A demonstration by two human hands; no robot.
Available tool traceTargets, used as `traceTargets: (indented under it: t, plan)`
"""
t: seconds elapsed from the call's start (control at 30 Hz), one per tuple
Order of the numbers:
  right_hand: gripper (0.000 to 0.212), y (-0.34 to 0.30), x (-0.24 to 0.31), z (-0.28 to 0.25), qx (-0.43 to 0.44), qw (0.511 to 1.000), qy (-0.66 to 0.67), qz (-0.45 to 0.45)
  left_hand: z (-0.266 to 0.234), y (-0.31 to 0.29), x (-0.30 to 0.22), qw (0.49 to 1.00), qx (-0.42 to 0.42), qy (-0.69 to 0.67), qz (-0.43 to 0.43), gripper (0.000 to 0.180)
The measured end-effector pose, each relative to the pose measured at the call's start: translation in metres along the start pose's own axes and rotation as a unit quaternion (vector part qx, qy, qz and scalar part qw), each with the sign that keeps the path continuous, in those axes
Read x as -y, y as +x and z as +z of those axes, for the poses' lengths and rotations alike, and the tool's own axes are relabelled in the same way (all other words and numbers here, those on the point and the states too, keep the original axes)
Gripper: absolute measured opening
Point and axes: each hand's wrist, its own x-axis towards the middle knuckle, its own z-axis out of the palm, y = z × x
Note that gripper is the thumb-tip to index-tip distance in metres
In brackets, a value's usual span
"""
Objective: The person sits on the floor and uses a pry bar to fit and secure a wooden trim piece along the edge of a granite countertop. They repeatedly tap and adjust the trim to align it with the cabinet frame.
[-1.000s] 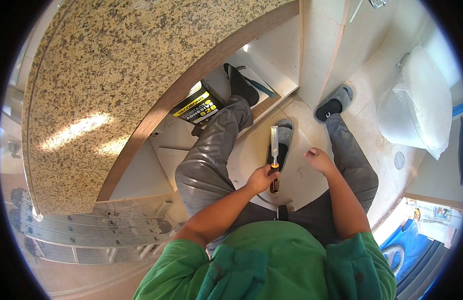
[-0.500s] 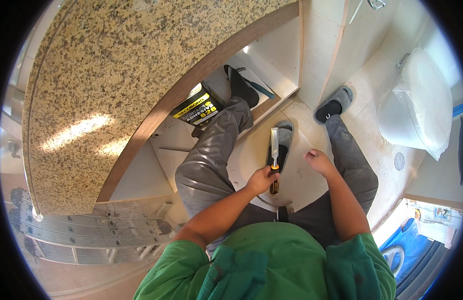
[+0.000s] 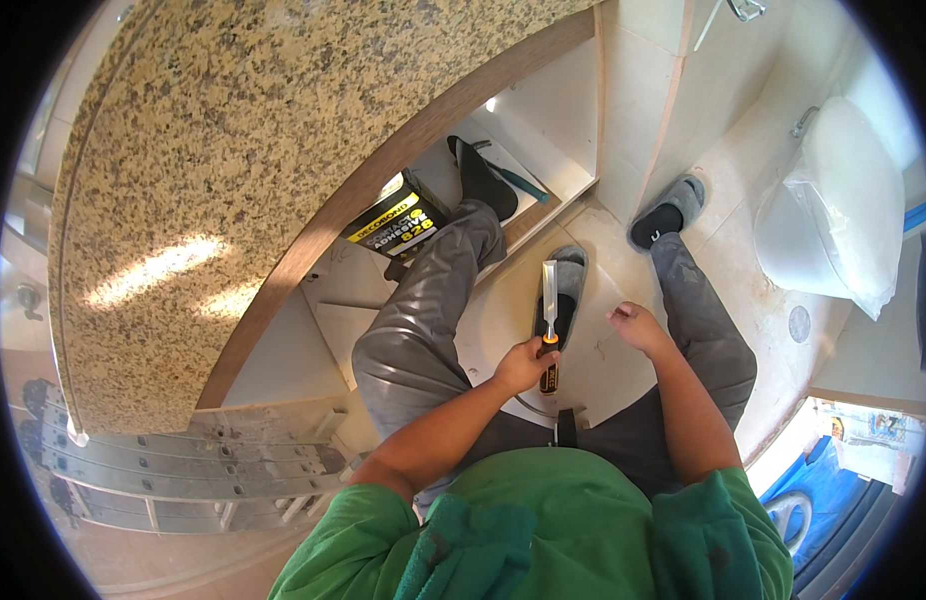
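Note:
My left hand [image 3: 524, 366] is closed round the black and yellow handle of a chisel [image 3: 551, 305]. Its flat metal blade points away from me, over an empty grey slipper [image 3: 573, 266] on the floor. To the right, my right hand [image 3: 636, 326] is held in front of my right thigh, apart from the chisel. Its fingers are curled together, and whatever they may hold is hidden.
A speckled stone counter [image 3: 243, 120] curves over an open white cabinet [image 3: 543, 105]. My left foot [image 3: 483, 180] rests inside, between a black and yellow adhesive can [image 3: 398, 222] and a teal-handled tool [image 3: 523, 184]. A metal ladder [image 3: 183, 470] lies left; a plastic-covered toilet [image 3: 828, 220] stands right.
The chisel and my left hand have shifted very slightly toward me. My right hand stays nearly where it was, and the view has moved a little.

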Motion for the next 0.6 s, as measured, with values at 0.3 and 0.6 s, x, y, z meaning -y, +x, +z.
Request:
traceTargets:
  t: [0.3,0.6]
  plan:
    - [0.037,0.004,-0.008,0.002,0.004,1.0,0.005,-0.007,0.001,0.0,0.002,1.0,0.004,-0.014,0.004,0.033]
    - [0.038,0.002,-0.006,0.002,0.006,1.0,0.016,0.002,-0.002,-0.001,-0.005,1.0,0.009,0.013,-0.005,0.033]
